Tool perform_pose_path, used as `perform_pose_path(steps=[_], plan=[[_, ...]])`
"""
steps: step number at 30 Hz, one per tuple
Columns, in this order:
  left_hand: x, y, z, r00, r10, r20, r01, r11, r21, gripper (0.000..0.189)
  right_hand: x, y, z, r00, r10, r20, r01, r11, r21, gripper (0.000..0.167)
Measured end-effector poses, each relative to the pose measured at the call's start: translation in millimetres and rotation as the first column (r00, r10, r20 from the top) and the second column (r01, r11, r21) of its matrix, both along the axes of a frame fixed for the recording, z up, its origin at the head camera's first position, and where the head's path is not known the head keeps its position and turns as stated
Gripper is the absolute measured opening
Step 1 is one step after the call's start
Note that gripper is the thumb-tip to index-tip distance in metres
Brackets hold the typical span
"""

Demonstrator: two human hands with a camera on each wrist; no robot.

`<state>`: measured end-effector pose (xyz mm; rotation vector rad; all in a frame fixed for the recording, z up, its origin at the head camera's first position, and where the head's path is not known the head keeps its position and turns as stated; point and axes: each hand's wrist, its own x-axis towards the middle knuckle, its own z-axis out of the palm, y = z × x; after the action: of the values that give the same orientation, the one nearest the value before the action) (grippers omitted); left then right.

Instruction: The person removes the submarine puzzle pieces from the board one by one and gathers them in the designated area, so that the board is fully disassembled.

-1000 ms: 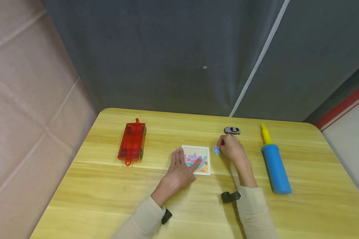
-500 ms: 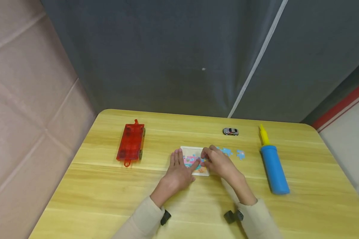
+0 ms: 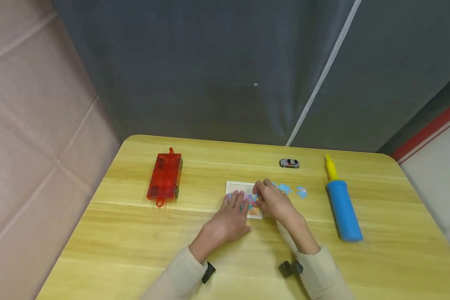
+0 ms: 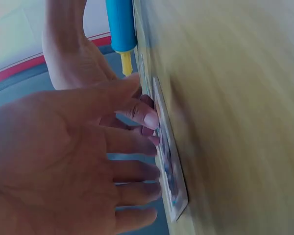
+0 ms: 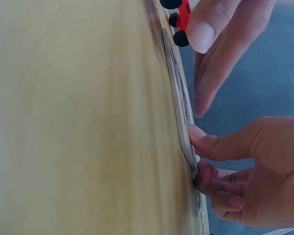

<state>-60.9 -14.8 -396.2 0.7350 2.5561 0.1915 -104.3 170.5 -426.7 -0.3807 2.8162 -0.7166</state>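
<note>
A small jigsaw puzzle in a white frame (image 3: 240, 183) lies on the table, its picture partly pink, blue and orange. My left hand (image 3: 226, 221) reaches over its lower left part with straight fingers; these fingers (image 4: 137, 171) show extended in the left wrist view. At the puzzle's right side my right hand (image 3: 276, 204) has curled fingers and pinches a puzzle piece, mostly hidden by the fingers. The right thumb (image 5: 213, 144) is at the frame's edge in the right wrist view. Loose blue puzzle pieces (image 3: 284, 188) lie just beyond the right hand.
A red see-through toy wagon (image 3: 165, 176) stands at the left. Behind the loose pieces sits a small silver toy car (image 3: 289, 163). A blue hand pump (image 3: 344, 210) with a yellow nozzle lies at the right. A dark curtain (image 3: 195, 75) hangs behind the table (image 3: 135, 250).
My right hand has moved left from the loose pieces to the puzzle's right side, carrying a piece. My left fingers have shifted slightly right and nearer across the puzzle.
</note>
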Motion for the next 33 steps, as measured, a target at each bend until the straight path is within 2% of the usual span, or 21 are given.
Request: perform_pose_path(steps=[4, 7, 8, 16, 23, 28, 30, 33], plan=[[0.4, 3.3, -3.4, 1.0, -0.005, 0.029, 0.005, 1.0, -0.014, 0.081, -0.2, -0.3, 0.8, 1.0, -0.014, -0.005, 0.014, 1.0, 0.002, 0.025], [1.1, 4.5, -3.8, 1.0, -0.014, 0.017, 0.014, 0.999, -0.034, 0.081, -0.3, -0.9, 2.2, 1.0, -0.026, 0.006, 0.026, 1.0, -0.001, 0.023], [2.1, 5.0, -0.4, 1.0, -0.019, 0.007, 0.019, 0.998, -0.053, 0.082, -0.3, -1.0, 2.8, 1.0, -0.028, 0.009, 0.028, 1.0, -0.001, 0.022], [2.4, 8.4, -2.7, 0.999, -0.032, -0.031, 0.029, 0.995, -0.1, 0.081, -1.0, -1.5, 3.2, 1.0, -0.012, -0.009, 0.012, 1.0, -0.007, 0.024], [-2.1, 10.7, -23.5, 0.999, -0.016, -0.037, 0.013, 0.996, -0.088, 0.081, -1.7, -0.8, 1.1, 0.998, 0.017, -0.058, -0.02, 0.998, -0.057, 0.028], [0.0, 11.1, -15.9, 0.999, -0.013, -0.03, 0.01, 0.995, -0.104, 0.081, -3.1, 2.0, 0.3, 0.995, 0.027, -0.091, -0.033, 0.998, -0.058, 0.023], [1.9, 11.5, -7.2, 0.999, -0.013, -0.032, 0.009, 0.992, -0.126, 0.08, -3.7, 2.8, -0.3, 0.993, 0.035, -0.109, -0.042, 0.997, -0.058, 0.021], [3.3, 11.3, -3.2, 1.0, -0.01, -0.024, 0.007, 0.992, -0.13, 0.08, -3.8, 3.3, -0.7, 0.991, 0.045, -0.127, -0.054, 0.997, -0.062, 0.02]])
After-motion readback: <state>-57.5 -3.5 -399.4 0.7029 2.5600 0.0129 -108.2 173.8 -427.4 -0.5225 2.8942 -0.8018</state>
